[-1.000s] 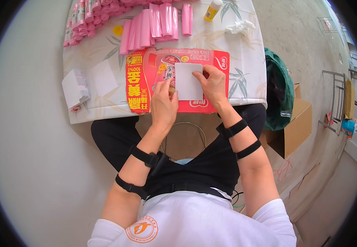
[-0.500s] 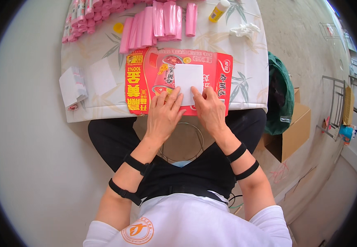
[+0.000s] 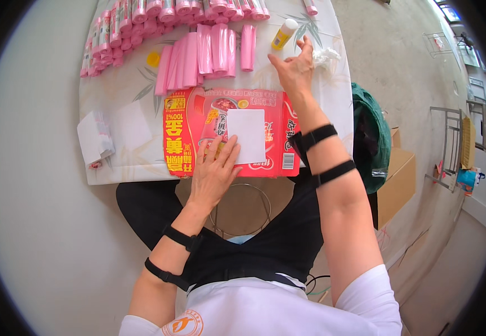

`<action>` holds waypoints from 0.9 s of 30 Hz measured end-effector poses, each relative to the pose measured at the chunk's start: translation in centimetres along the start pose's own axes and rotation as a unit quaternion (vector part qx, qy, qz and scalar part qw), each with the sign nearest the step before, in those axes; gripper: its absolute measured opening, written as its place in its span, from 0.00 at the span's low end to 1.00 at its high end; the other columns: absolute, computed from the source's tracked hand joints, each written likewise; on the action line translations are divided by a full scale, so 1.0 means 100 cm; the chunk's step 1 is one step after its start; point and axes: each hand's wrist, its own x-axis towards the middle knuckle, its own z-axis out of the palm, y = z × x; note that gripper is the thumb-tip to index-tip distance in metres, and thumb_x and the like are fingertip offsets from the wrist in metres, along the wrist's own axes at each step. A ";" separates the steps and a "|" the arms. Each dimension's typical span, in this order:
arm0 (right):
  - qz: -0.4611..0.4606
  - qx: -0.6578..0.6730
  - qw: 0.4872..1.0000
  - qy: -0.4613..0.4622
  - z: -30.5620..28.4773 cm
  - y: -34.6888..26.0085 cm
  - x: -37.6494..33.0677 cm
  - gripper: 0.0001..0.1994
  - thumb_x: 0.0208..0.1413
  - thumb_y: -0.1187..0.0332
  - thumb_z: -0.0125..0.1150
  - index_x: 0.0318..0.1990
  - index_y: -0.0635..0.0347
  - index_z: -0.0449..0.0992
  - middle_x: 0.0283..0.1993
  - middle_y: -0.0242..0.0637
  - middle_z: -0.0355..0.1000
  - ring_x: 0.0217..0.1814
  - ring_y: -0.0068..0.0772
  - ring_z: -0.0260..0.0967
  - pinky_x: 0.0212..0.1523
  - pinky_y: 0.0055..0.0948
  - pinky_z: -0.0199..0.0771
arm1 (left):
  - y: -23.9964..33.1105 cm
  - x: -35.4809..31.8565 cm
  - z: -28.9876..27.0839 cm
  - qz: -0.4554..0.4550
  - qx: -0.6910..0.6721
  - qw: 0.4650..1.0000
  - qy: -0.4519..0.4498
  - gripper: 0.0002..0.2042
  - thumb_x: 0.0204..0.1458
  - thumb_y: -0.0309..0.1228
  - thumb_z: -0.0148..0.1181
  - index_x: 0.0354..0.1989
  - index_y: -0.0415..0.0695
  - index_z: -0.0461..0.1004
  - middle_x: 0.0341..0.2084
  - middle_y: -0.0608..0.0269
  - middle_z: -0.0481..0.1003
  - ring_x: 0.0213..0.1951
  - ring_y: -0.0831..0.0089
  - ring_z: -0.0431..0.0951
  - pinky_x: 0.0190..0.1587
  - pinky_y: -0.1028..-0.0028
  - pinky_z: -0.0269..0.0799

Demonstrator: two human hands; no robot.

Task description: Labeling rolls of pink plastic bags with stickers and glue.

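Observation:
A blank white paper sheet [image 3: 247, 136] lies on a flattened red and yellow cardboard piece [image 3: 201, 112] at the table's near edge. My left hand [image 3: 214, 168] rests flat with fingers stretched, its fingertips at the sheet's left edge. Farther off, my right hand [image 3: 297, 70] is held out with thumb and fingers apart and nothing in it. Just beyond its fingers stands a yellow glue stick [image 3: 283, 37] with a white top. Crumpled white tissue [image 3: 326, 58] lies right beside that hand.
Pink rolls [image 3: 198, 53] lie in a row beyond the cardboard, with a larger pile [image 3: 136, 22] behind. A round yellow cap [image 3: 153, 59] is left of them. Folded white papers [image 3: 94, 134] lie at the left. A green bag [image 3: 372, 134] and cardboard box [image 3: 397, 179] stand right of the table.
My right hand has left the white sheet and reached forward and right, opening near the glue stick. My left hand stays by the sheet. The view has shifted, so the table sits lower.

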 end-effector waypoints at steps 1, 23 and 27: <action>-0.002 -0.001 1.000 0.001 0.004 0.002 0.009 0.35 0.39 0.68 0.71 0.58 0.61 0.64 0.45 0.50 0.70 0.46 0.50 0.70 0.48 0.42 0.69 | 0.001 0.000 0.000 0.001 -0.001 1.000 0.003 0.27 0.47 0.37 0.65 0.57 0.46 0.67 0.62 0.66 0.63 0.61 0.61 0.60 0.66 0.56 0.51; -0.143 0.038 0.963 -0.225 -0.083 -0.044 -0.134 0.19 0.40 0.77 0.71 0.43 0.59 0.77 0.43 0.43 0.72 0.42 0.43 0.74 0.40 0.33 0.76 | 0.001 -0.009 0.011 -0.051 -0.136 0.988 0.049 0.38 0.43 0.35 0.68 0.63 0.38 0.57 0.64 0.55 0.57 0.66 0.58 0.55 0.68 0.55 0.49; -0.130 0.021 0.960 -0.247 -0.083 -0.039 -0.137 0.19 0.41 0.77 0.70 0.44 0.60 0.77 0.42 0.42 0.72 0.42 0.44 0.74 0.40 0.33 0.76 | 0.002 -0.010 0.011 -0.053 -0.125 0.990 0.022 0.38 0.42 0.35 0.69 0.62 0.39 0.58 0.63 0.56 0.57 0.65 0.58 0.57 0.68 0.55 0.50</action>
